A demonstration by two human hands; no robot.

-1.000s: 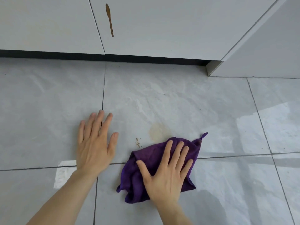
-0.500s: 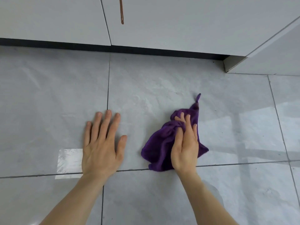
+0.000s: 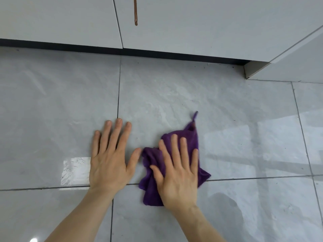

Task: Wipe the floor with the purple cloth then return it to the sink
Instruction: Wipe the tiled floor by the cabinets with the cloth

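Now the purple cloth (image 3: 189,142) is pressed flat to the tiled floor (image 3: 174,95) by the right hand (image 3: 176,173), fingers spread wide; the left hand (image 3: 110,161) is laid flat beside it, fingers wide, holding nothing.

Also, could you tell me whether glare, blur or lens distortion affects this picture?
Head view: a bright glare patch sits on the glossy floor beside the left hand; the right hand on the purple cloth is slightly motion-blurred at the fingers; paler window reflections streak the tiles at right; the dark cabinet base strip bows a little, as wide-angle lenses do.
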